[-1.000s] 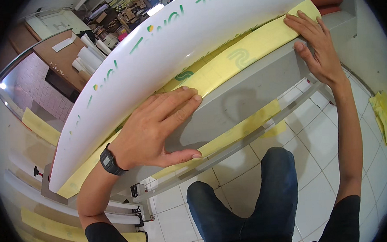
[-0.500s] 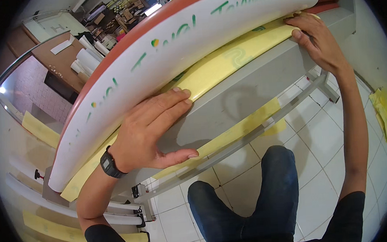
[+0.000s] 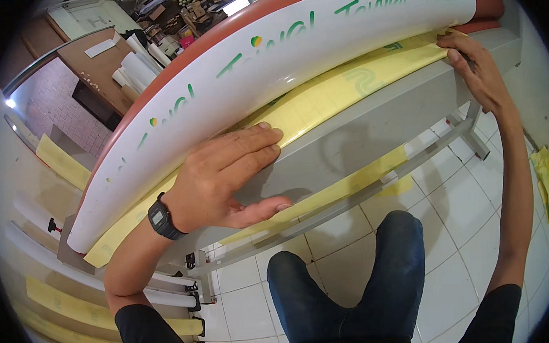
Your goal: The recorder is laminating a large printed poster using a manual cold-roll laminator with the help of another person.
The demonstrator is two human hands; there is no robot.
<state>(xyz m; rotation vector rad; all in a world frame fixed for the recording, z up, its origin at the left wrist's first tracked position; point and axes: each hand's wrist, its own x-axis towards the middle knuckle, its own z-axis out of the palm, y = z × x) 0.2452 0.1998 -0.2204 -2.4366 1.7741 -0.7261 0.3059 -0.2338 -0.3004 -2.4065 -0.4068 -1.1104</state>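
Observation:
A long white sheet with green printed lettering (image 3: pixel 268 65) curves over a red-brown roller (image 3: pixel 216 33). Below it, a glossy yellow sheet (image 3: pixel 326 99) lies along a grey metal beam (image 3: pixel 360 125). My left hand (image 3: pixel 215 178), with a black watch (image 3: pixel 164 217) on its wrist, rests on the yellow sheet near its middle. Its fingers lie flat and the thumb points away over the beam's near side. At the far right end, my right hand (image 3: pixel 479 71) has bent fingers over the yellow sheet's edge, thumb beside them. The sheet's underside is hidden.
Below the beam runs a metal bar (image 3: pixel 327 209), with more yellow material (image 3: pixel 332 193) behind it. White and yellow rolls (image 3: pixel 107 307) stand at the lower left. Crumpled yellow material (image 3: pixel 547 183) is at the right wall. Shelves and boxes are at the back.
The view has turned slightly, so the roller and beam appear shifted. Both hands keep nearly the same places along the yellow sheet.

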